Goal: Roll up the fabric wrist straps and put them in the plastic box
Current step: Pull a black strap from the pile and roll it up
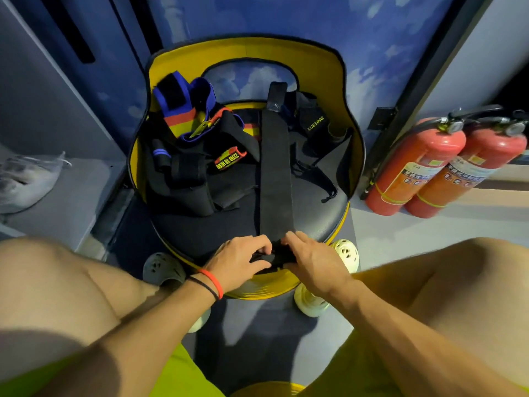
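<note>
- Left grip (240,259): fingers curled down, pinching the rolled near end (267,257) of the long black fabric wrist strap (276,167). Orange band and thin black band (213,283) on this wrist.
- Right grip (312,262): fingers curled over the same rolled end from the other side, thumb tucked under. The two grips nearly touch.
- Strap: rolled part sits between the grips at the near edge of the seat. The rest lies flat, running straight away from the grips to the backrest.
- Surface: round dark padded chair seat (315,213) with a yellow rim and a curved yellow backrest (286,55).
- Beyond the left grip: heap of loose straps, including a blue, red and yellow striped strap (174,101) and a black strap with a "ZERO TO HERO" label (229,160).
- Beyond the right grip: black strap marked "XUEYING" (315,123).
- Room: blue wall printed with white clouds (315,24) behind the chair; pale grey floor (400,224).
- Far right of the right grip: two red fire extinguishers (415,164), side by side, touching, by a dark door frame.
- Far left of the left grip: crumpled clear plastic bag (25,179) on a grey ledge.
- Below the grips: pale perforated clog (346,253) and grey perforated clog (163,267), either side of the chair base.
</note>
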`<state>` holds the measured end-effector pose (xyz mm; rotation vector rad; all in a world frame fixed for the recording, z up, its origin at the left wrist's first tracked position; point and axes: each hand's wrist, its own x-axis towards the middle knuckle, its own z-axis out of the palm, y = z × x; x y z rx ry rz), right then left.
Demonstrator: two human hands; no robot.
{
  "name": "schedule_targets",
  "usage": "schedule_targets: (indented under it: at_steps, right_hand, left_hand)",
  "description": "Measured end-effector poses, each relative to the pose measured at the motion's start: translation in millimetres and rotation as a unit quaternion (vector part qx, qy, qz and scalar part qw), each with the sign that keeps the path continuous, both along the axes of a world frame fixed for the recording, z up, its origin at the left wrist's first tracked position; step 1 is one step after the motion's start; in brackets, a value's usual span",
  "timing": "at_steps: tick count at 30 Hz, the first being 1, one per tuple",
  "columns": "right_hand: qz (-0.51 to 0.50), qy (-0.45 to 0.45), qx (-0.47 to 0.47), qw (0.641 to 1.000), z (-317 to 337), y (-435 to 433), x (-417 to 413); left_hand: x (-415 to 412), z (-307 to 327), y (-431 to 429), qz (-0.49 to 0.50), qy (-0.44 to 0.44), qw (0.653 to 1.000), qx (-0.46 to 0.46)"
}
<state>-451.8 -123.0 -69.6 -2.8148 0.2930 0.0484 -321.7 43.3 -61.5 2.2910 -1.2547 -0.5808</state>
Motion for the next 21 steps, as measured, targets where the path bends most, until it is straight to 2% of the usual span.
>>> schedule_targets:
  at_steps: [6,10,15,21]
  right_hand:
    - [-0.057,-0.023,0.056,0.997,-6,0,-4]
    - [-0.057,-0.018,0.055,0.997,-13,-1,-1]
    - [-0.021,-0.033,0.013,0.999,-17,3,-3]
    - [0.035,-0.069,-0.106,0.991,-22,3,-4]
  left_hand:
    - [6,-2,-4,0.035,0.067,0.996,-0.050]
    - [11,-13,-5,0.021,0.012,0.998,-0.051]
    - [17,-20,-3,-0.007,-0.026,0.999,-0.043]
    - [19,-25,-2,-0.009,-0.044,0.998,-0.052]
